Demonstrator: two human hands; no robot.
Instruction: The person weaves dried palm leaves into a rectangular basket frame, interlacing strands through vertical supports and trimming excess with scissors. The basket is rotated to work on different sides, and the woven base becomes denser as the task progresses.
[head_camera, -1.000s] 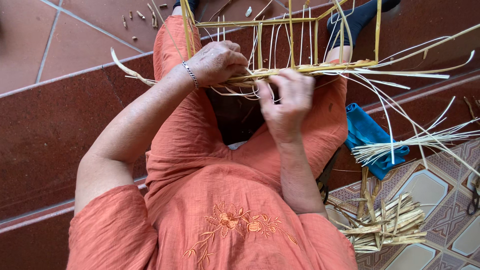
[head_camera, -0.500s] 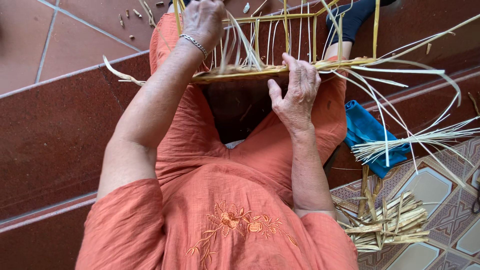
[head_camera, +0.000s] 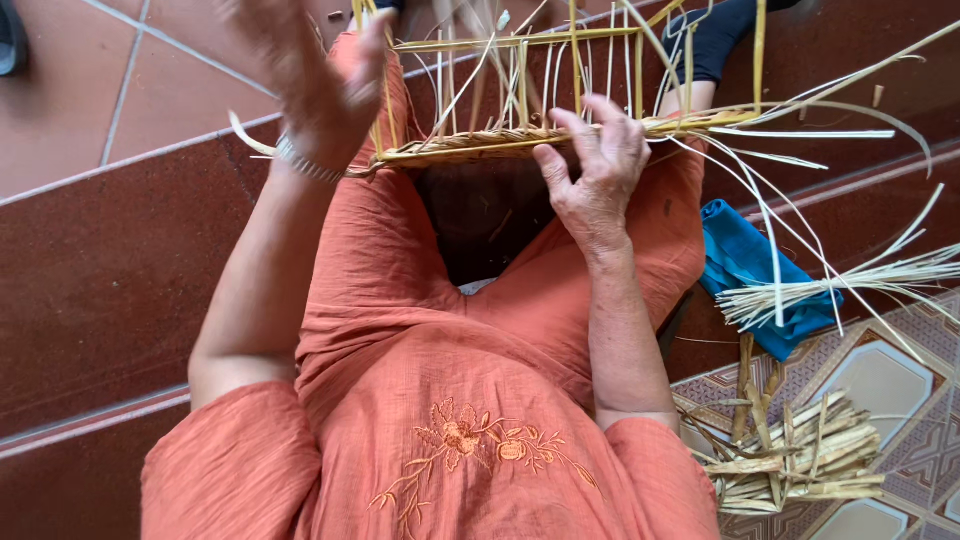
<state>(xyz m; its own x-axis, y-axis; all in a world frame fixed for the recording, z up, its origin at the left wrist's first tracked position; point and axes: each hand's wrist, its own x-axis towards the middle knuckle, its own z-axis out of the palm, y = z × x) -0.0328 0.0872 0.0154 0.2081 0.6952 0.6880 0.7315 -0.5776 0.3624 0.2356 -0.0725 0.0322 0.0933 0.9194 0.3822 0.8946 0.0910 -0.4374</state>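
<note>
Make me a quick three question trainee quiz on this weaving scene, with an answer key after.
1. True or false: the right hand rests on the woven bamboo frame.
2. The blue cloth lies on the person's: A) left side B) right side C) lap.
3. Fill in: the left hand is raised and ____ from motion.

Key:
1. True
2. B
3. blurred
</note>
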